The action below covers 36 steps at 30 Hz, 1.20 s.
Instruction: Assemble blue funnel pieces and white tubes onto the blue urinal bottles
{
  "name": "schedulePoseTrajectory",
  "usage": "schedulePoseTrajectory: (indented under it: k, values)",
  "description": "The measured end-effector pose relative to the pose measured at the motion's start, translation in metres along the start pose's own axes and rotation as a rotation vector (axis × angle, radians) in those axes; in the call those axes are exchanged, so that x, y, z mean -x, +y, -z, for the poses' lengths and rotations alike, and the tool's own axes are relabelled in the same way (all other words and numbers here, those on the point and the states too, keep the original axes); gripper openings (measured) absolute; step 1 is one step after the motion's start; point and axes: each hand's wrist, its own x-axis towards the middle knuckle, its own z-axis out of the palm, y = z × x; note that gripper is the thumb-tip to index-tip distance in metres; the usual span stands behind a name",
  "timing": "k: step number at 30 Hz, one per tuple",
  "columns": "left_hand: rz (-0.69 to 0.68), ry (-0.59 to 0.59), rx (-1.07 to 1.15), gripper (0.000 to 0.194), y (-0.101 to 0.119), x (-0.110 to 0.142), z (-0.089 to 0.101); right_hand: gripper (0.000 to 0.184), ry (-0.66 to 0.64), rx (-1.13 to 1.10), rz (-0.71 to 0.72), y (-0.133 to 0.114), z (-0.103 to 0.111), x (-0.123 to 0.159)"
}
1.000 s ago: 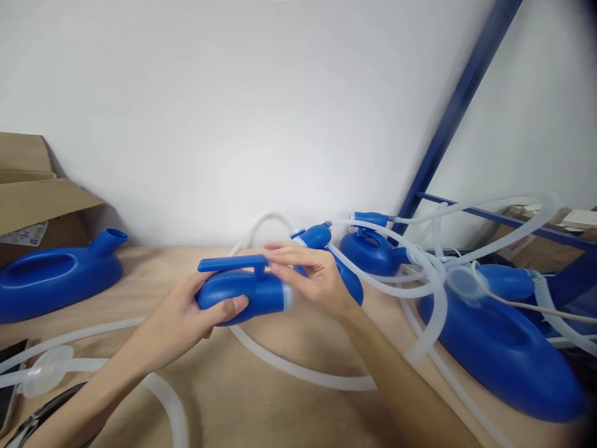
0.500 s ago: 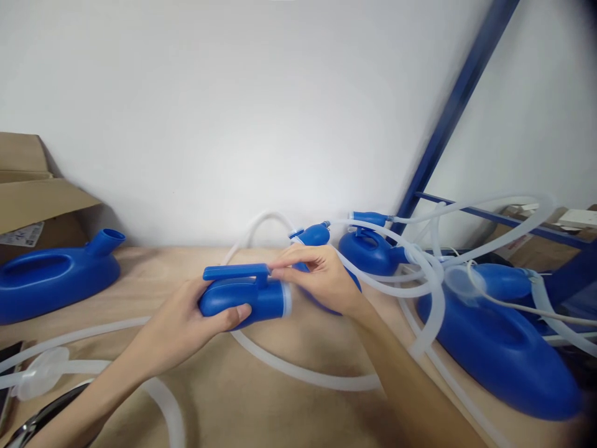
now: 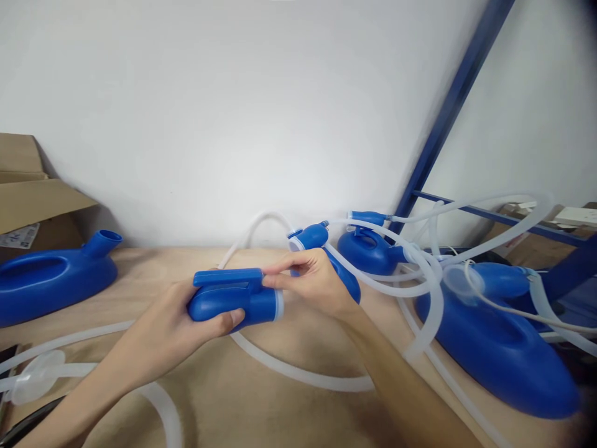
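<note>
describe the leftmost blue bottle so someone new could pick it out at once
Start with the cardboard box at the picture's left edge. On the table in front of it sits a long blue bottle with a short spout slanting up to the right. It is the leftmost blue object in view, and its spout is open with nothing fitted to it.

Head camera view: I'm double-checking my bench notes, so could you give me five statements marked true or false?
1. The left hand grips a blue handled piece. True.
2. The right hand has its fingertips at the end of that piece's handle. True.
3. Black tubing curves across the foreground. False: it is a whitish hose.
4. A cardboard box sits behind the leftmost blue bottle. True.
5. That bottle's spout is capped. False: the spout is open.
</note>
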Motion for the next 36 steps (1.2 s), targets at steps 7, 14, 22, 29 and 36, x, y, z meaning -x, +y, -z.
schedulePoseTrajectory:
  k: [7,14,22,29,36]
  values:
    - [-0.005,-0.013,0.060,0.058,0.008,0.001,-0.005,0.011,0.014,0.131,0.051,0.001,-0.003,0.002]
    - [0.224,-0.290,0.423,0.086,-0.002,-0.006,-0.032,0.017,0.062,0.413,0.077,0.000,0.003,-0.001]
    - [0.492,-0.344,0.993,0.076,-0.016,-0.016,-0.061,0.056,-0.185,0.656,-0.143,0.008,0.019,-0.001]
    - [0.163,-0.371,0.127,0.073,-0.064,-0.042,-0.019,0.036,-0.022,1.024,-0.287,0.006,0.049,-0.001]
    - [0.089,-0.551,-0.528,0.038,-0.140,-0.052,0.007,0.035,-0.128,1.188,-0.456,0.041,0.044,-0.003]
